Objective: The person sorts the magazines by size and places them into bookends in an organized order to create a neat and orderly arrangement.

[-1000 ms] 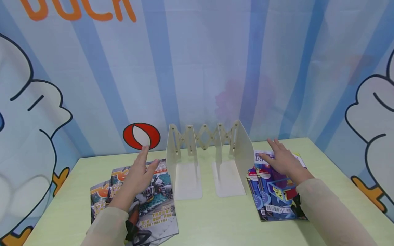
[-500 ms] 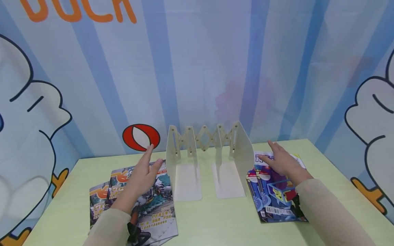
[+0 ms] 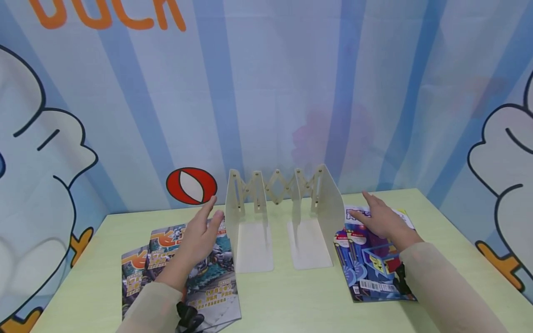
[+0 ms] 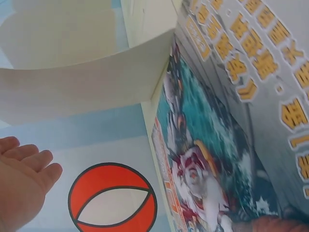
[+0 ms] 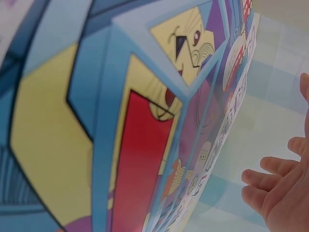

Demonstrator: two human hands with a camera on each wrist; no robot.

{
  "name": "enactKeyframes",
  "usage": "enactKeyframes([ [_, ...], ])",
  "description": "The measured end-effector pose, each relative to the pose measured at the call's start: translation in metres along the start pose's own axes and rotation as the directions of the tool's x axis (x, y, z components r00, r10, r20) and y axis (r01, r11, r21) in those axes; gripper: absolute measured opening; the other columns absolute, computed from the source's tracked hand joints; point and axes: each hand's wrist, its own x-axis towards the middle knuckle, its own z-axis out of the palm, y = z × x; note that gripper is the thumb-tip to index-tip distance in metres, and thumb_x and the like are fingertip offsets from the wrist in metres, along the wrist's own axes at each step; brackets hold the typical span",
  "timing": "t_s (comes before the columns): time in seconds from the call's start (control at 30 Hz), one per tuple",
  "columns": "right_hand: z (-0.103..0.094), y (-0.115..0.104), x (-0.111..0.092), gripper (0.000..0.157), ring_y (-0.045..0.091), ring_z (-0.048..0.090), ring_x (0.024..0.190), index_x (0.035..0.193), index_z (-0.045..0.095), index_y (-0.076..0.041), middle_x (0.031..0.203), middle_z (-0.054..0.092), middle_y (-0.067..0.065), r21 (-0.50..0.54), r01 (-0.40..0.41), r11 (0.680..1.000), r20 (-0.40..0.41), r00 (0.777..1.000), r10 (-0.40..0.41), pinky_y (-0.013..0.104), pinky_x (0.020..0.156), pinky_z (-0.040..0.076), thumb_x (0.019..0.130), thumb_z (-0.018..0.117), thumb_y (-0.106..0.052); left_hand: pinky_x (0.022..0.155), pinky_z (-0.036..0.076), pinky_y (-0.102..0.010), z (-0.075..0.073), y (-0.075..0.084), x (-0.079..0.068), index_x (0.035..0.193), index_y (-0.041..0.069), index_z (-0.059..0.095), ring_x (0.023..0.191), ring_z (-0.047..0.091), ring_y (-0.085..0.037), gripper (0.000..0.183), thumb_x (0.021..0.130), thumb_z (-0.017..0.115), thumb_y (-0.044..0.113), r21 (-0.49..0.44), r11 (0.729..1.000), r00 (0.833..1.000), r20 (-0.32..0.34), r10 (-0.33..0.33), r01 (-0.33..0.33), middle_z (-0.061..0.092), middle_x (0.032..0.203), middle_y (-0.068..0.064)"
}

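- Your cream left sleeve (image 3: 151, 309), lower left; matching right sleeve (image 3: 443, 286), lower right
- Your black wrist gear (image 3: 189, 316) (detail unclear)
- Your left hand (image 3: 200, 240) and right hand (image 3: 385, 223), bare

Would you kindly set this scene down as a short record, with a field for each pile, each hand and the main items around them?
left magazines: overlapping, lying flat, illustrated covers up
right magazines: overlapping, lying flat, mostly blue and purple
left hand: open over the left magazines, holding nothing
right hand: open over the right magazines, holding nothing
bookend stand: white, standing between the piles, panels joined by a folding lattice
table: pale yellow-green
backdrop: blue-striped, behind the table
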Motion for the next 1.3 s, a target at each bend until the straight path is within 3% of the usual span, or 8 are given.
enactKeyframes([
  [0.27, 0.001, -0.002, 0.000, 0.099, 0.054, 0.017, 0.136, 0.153, 0.002, -0.008, 0.153, 0.013, 0.030, 0.013, -0.002, 1.000, 0.019, 1.000, 0.002, 0.070, 0.103, 0.022, 0.086, 0.046, -0.067, 0.104, 0.038, -0.054, 0.001, 0.011, -0.001, 0.150, 0.017, 0.026, 0.135, 0.041, -0.034, 0.065, 0.098, 0.026, 0.056, -0.141, 0.988, 0.998, 0.008, -0.056, 0.057, 0.032, 0.153, -0.009],
  [0.5, 0.003, -0.003, 0.001, 0.096, 0.054, 0.018, 0.136, 0.153, 0.003, -0.007, 0.153, 0.013, 0.030, 0.019, 0.013, 1.000, 0.021, 1.000, -0.013, 0.070, 0.102, 0.022, 0.088, 0.049, -0.063, 0.090, 0.052, -0.045, 0.004, 0.023, -0.001, 0.150, 0.026, 0.027, 0.130, 0.047, -0.033, 0.061, 0.097, 0.031, 0.057, -0.374, 0.918, 0.989, 0.102, -0.103, 0.134, 0.038, 0.151, -0.008],
  [1.13, 0.005, -0.004, 0.008, 0.099, 0.052, 0.019, 0.137, 0.153, 0.009, -0.008, 0.154, 0.015, 0.028, -0.005, 0.013, 1.000, 0.042, 0.999, -0.013, 0.069, 0.103, 0.024, 0.084, 0.051, -0.066, 0.088, 0.053, -0.047, 0.008, 0.029, -0.002, 0.146, 0.019, 0.036, 0.128, 0.049, -0.033, 0.054, 0.100, 0.035, 0.046, -0.416, 0.890, 0.982, 0.106, -0.158, 0.187, 0.045, 0.144, -0.014],
  [1.3, 0.006, -0.005, 0.013, 0.096, 0.051, 0.019, 0.137, 0.152, 0.014, -0.007, 0.154, 0.016, 0.028, -0.037, 0.018, 0.999, 0.058, 0.998, -0.015, 0.068, 0.104, 0.024, 0.085, 0.053, -0.064, 0.085, 0.053, -0.048, 0.008, 0.030, -0.003, 0.146, 0.015, 0.036, 0.127, 0.049, -0.036, 0.058, 0.099, 0.036, 0.049, -0.431, 0.885, 0.984, 0.106, -0.142, 0.174, 0.045, 0.144, -0.016],
])
